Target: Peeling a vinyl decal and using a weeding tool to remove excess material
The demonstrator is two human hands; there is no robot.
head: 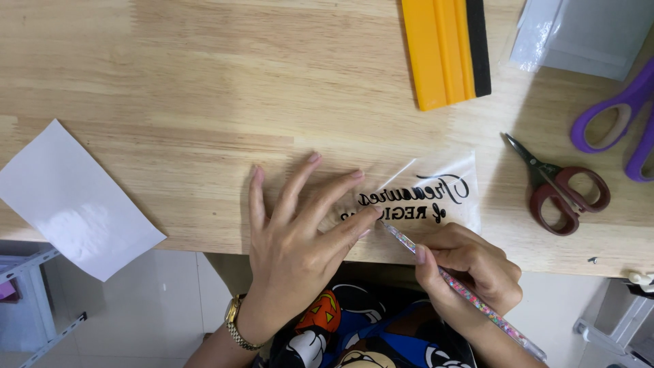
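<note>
A clear vinyl decal sheet [436, 197] with black lettering lies flat on the wooden table [204, 82], close to the table's near edge and a little right of centre. The person's left hand [300, 238] rests on the left part of the sheet with its fingers spread wide and flat, the fingertips pressing down beside the lettering and covering the sheet's left end. The right hand [470, 269] sits just near of the sheet, off the table edge, closed in a pen grip around a slim weeding tool [456, 286] whose barrel is filled with coloured beads. The tool slants up and left, and its tip meets the sheet right beside the left index fingertip, at the lower line of lettering; whether the tip has lifted any vinyl is too fine to tell.

To the right of the sheet lie small scissors with dark red handles [562, 194], blades pointing far and left, well apart from both hands. Purple-handled scissors [623, 123] lie at the right edge. A yellow squeegee with a black felt edge [446, 51] lies at the far side, above the sheet, with a grey sheet in a clear sleeve [586, 34] to its right. A white paper backing [71, 197] overhangs the near table edge at the left.
</note>
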